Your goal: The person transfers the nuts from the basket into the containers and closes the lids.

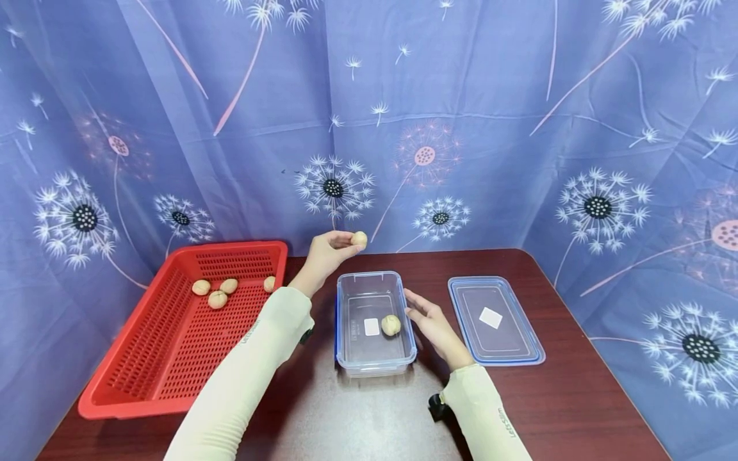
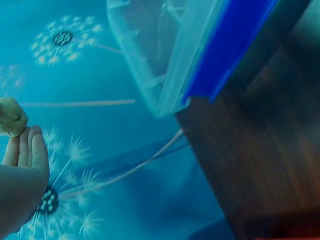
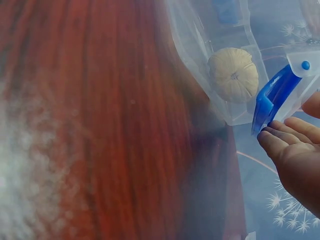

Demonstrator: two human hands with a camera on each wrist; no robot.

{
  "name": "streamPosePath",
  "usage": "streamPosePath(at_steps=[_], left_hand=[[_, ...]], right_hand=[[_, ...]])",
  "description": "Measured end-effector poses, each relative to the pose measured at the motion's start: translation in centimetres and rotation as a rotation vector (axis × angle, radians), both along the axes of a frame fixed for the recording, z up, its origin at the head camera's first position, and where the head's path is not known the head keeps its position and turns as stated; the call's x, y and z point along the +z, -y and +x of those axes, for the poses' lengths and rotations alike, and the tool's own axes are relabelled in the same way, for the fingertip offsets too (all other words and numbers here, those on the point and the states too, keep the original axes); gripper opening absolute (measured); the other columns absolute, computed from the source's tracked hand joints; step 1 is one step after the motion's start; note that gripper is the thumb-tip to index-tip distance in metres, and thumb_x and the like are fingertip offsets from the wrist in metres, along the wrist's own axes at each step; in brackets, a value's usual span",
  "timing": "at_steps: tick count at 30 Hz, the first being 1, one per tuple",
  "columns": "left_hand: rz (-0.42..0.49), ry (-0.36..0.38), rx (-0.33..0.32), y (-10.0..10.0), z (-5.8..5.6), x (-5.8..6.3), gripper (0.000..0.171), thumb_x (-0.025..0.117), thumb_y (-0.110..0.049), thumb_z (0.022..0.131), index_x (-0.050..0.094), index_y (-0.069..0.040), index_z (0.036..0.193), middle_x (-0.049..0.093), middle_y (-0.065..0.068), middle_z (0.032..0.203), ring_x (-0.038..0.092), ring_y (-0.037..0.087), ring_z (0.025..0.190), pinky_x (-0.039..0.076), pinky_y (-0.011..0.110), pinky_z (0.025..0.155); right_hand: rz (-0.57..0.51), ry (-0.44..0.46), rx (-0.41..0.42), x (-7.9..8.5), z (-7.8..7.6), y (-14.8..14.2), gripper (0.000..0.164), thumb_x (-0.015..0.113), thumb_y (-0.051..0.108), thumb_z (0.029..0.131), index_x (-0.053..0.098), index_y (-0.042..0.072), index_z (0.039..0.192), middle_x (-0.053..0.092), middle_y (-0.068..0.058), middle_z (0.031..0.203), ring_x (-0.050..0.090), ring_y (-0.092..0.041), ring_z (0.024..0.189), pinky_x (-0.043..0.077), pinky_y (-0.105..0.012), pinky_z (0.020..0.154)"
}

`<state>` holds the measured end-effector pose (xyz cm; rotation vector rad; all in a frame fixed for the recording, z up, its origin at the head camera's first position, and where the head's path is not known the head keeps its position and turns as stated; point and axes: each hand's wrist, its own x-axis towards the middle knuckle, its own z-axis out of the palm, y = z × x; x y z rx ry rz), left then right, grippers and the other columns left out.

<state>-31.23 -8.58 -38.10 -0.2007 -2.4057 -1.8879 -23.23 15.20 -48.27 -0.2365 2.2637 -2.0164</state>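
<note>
Hands apart. Left hand (image 1: 327, 255): pinches one walnut (image 1: 360, 239), raised near far end of clear plastic box (image 1: 375, 366). Right hand (image 1: 434, 325): fingers extended at box's right side. In box: second walnut (image 1: 391, 325). Red plastic basket (image 1: 173, 342): four walnuts (image 1: 217, 299).

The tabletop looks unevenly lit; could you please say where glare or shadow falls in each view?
Head view: glare on the tabletop in front of the clear plastic container, dark shadow beside the left sleeve; left wrist view: tabletop mostly dark; right wrist view: whitish glare at lower left.
</note>
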Motion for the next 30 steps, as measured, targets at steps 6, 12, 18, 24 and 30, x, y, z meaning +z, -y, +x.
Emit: streamPosePath(at_steps=[6,12,18,24,30], left_hand=[[-0.049,0.030,-0.026,-1.4,0.5,-2.3,0.033,0.080,-0.012,0.078,0.070,0.000,0.108,0.071,0.013,0.099,0.065,0.021,0.090,0.052,0.025,0.073],[-0.110,0.020,-0.047,-2.6,1.2,-4.5,0.031,0.081,-0.010,0.077,0.071,0.001,0.104,0.071,0.012,0.094,0.066,0.020,0.085,0.053,0.025,0.071],[-0.160,0.013,-0.082,-3.5,1.4,-6.0,0.029,0.080,-0.007,0.077,0.071,0.003,0.102,0.072,0.013,0.092,0.068,0.021,0.083,0.055,0.027,0.071],[-0.204,0.071,-0.115,-4.3,1.6,-7.2,0.026,0.078,-0.006,0.079,0.071,0.002,0.102,0.071,0.011,0.090,0.066,0.017,0.081,0.054,0.025,0.070],[-0.237,0.112,-0.162,-4.5,2.0,-8.3,0.024,0.077,-0.006,0.079,0.071,0.004,0.099,0.071,0.011,0.088,0.064,0.015,0.079,0.054,0.026,0.073]], right_hand=[[0.003,0.007,0.002,-0.1,-0.1,0.0,0.048,0.049,0.003,0.098,0.039,-0.003,0.144,0.039,-0.019,0.147,0.034,-0.031,0.137,0.027,-0.044,0.112],[0.011,0.012,-0.006,0.0,-0.1,0.0,0.047,0.049,0.002,0.097,0.040,-0.002,0.143,0.040,-0.019,0.147,0.035,-0.031,0.137,0.027,-0.044,0.111],[0.024,0.009,-0.009,0.1,0.0,0.0,0.048,0.049,0.003,0.097,0.040,-0.002,0.144,0.041,-0.019,0.147,0.035,-0.031,0.137,0.027,-0.046,0.112],[0.024,0.022,-0.020,0.0,0.0,0.0,0.048,0.050,0.003,0.097,0.041,0.000,0.144,0.042,-0.017,0.146,0.035,-0.030,0.137,0.028,-0.046,0.111],[0.004,0.022,-0.020,-0.3,0.0,0.1,0.047,0.050,0.002,0.097,0.042,0.000,0.143,0.043,-0.017,0.146,0.036,-0.029,0.137,0.028,-0.045,0.111]])
